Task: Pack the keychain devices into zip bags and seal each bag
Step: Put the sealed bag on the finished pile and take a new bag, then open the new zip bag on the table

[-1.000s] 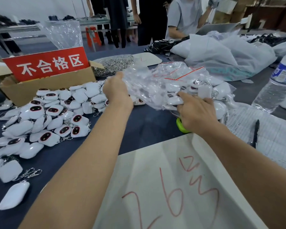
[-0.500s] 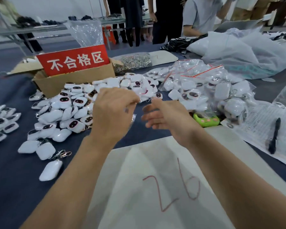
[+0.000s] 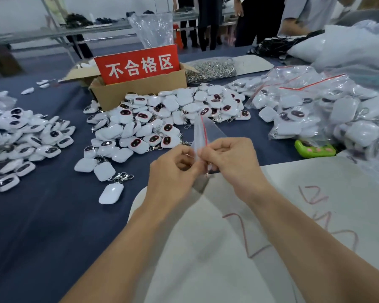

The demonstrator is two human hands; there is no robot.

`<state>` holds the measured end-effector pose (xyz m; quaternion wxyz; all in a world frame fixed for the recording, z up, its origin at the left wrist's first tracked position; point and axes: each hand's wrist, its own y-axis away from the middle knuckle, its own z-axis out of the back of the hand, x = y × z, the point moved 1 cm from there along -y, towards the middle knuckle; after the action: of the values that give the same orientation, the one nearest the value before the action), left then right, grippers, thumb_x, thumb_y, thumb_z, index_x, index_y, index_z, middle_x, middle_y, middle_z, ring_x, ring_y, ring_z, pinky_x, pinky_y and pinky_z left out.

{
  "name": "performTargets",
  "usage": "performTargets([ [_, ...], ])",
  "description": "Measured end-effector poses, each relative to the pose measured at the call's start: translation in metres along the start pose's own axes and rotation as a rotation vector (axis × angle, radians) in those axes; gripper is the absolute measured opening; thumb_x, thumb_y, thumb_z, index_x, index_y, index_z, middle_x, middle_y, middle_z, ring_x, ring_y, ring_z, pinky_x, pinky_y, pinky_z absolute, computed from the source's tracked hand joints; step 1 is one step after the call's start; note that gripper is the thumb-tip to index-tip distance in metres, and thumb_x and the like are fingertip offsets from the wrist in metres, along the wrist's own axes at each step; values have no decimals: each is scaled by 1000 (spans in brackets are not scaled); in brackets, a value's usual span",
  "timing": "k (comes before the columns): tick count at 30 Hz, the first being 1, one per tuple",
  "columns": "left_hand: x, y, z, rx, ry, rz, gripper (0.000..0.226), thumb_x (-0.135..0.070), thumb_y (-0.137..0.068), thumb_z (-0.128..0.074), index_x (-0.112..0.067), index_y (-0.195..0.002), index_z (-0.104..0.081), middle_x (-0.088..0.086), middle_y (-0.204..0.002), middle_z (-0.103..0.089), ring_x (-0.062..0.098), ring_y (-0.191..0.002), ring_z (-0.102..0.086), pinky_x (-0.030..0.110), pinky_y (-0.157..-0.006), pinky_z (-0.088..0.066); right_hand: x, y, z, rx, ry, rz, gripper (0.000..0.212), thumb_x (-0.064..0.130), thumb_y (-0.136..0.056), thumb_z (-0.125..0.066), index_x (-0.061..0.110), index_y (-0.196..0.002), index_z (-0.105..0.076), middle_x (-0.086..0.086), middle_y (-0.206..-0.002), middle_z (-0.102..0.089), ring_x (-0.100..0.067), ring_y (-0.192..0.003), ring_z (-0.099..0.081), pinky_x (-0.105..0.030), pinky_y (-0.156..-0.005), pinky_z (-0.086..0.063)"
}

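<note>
Fingers (image 3: 206, 152) of both hands are curled and pinched together on the near end of a clear zip bag (image 3: 202, 133), held above the table just right of the frame's centre. The left hand (image 3: 173, 171) grips it from 9 o'clock and the right hand (image 3: 232, 159) from 3 o'clock, knuckles up and thumbs tucked under. Both forearms reach in from 6 o'clock. The bag stands out of the pinch toward 12 o'clock, with a red strip running along it. Its near end is hidden by the fingertips, and I cannot tell whether it holds anything.

At 12 o'clock from the hands lies a heap of loose white keychain devices (image 3: 162, 114), with another heap (image 3: 24, 132) at 9 o'clock that is cut off by the frame edge. At 2 o'clock sit bagged devices (image 3: 315, 110). Beyond the middle heap stands a cardboard box (image 3: 140, 90) bearing a red sign (image 3: 138, 64). A green object (image 3: 314, 148) lies at 3 o'clock, half under the bags and hard to make out. Under the forearms is a white sheet (image 3: 271, 204) with blurred red writing, lying on the blue tablecloth (image 3: 42, 215).
</note>
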<state>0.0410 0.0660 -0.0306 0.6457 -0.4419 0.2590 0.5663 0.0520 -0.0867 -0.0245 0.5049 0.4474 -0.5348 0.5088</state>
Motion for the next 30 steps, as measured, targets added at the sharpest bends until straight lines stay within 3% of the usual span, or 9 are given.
performTargets([
  [6, 0, -3, 0, -9, 102, 73, 19, -13, -76, -77, -32, -77, -73, -7, -64, -73, 3, -58, -70, 11, -58, -48, -4, 0, 1, 65, 15, 14, 27, 12, -80, -87, 13, -59, -72, -8, -55, -67, -7, -43, -55, -15, -49, -46],
  [11, 1, -10, 8, -240, 249, 248, 15, -10, -81, -74, -24, -76, -72, -3, -63, -72, 15, -58, -68, 45, -74, -62, 1, -5, 10, 27, 76, 45, 22, 27, -77, -87, 18, -62, -73, -3, -55, -67, -7, -49, -51, -19, -52, -42],
  [15, -13, 1, 15, -531, 37, -130, 12, -19, -84, -61, -30, -87, -58, -7, -68, -61, 10, -61, -57, 18, -63, -46, 0, -3, 1, -34, 136, 77, 22, 34, -76, -79, 19, -63, -69, 0, -54, -65, -6, -49, -50, -27, -55, -42],
  [20, -29, 19, -2, -318, -190, -614, 46, -11, -76, -58, -28, -119, -60, -15, -64, -42, 7, -68, -43, 11, -78, -37, -5, -10, 3, -143, 214, -25, 12, 17, -75, -62, 9, -73, -71, -10, -65, -71, -30, -65, -67, -50, -73, -62],
  [22, -28, 16, -7, -222, -300, -716, 50, -6, -71, -63, -22, -118, -67, -18, -73, -37, 8, -71, -42, 18, -83, -37, -10, -11, 7, -191, 394, -37, 12, 13, -76, -59, 7, -69, -66, -9, -63, -69, -25, -60, -61, -41, -60, -58],
  [24, -27, 12, -7, -160, -383, -710, 52, -6, -65, -67, -17, -116, -73, -16, -83, -46, 13, -82, -49, 25, -88, -37, -13, -10, 5, -204, 543, -16, 25, 19, -82, -63, 12, -58, -62, -1, -52, -62, -16, -56, -57, -33, -54, -48],
  [26, -24, 7, -5, -85, -452, -641, 64, -10, -62, -59, -19, -124, -70, -6, -109, -62, 18, -107, -53, 29, -100, -38, -12, -11, 3, -185, 634, -26, 33, 28, -87, -69, 17, -57, -62, 3, -55, -65, -23, -66, -64, -32, -63, -49],
  [28, -20, 2, -4, 68, -520, -534, 78, -21, -63, -58, -23, -140, -60, -1, -146, -53, 21, -137, -43, 33, -116, -32, -12, -13, 2, -175, 727, -24, 34, 31, -86, -73, 18, -57, -60, 5, -58, -66, -26, -70, -64, -31, -66, -45],
  [30, -16, -1, -5, 220, -579, -438, 89, -34, -66, -60, -25, -154, -45, -3, -162, -38, 19, -153, -27, 34, -126, -17, -12, -13, 2, -171, 788, 4, 31, 26, -81, -74, 19, -56, -56, 8, -52, -61, -24, -64, -61, -29, -61, -39],
])
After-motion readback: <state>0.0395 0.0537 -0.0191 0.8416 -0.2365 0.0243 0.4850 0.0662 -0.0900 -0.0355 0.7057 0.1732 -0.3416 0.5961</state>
